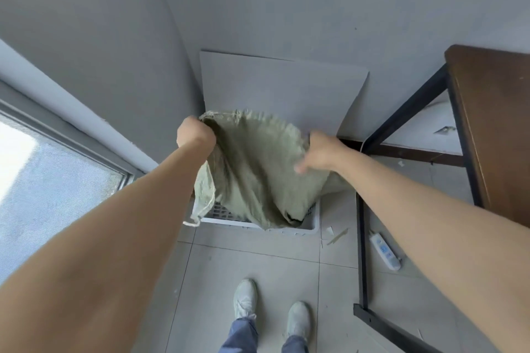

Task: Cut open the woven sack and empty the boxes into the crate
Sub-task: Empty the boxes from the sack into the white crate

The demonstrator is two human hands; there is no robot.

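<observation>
A pale green woven sack (255,169) hangs upside down over a white slatted crate (311,226) on the floor. My left hand (195,133) is clenched on the sack's upper left corner. My right hand (322,152) grips its upper right edge, fingers blurred. The sack's lower end droops into the crate, where a dark opening shows. A frayed white cord dangles from the sack's left side. The sack covers most of the crate's inside, and I see no boxes.
A grey board (284,89) leans on the wall behind the crate. A brown table with a black metal frame (487,123) stands at the right. A white power strip (384,251) lies on the tiled floor. A window (57,169) is at the left. My shoes (269,304) stand below.
</observation>
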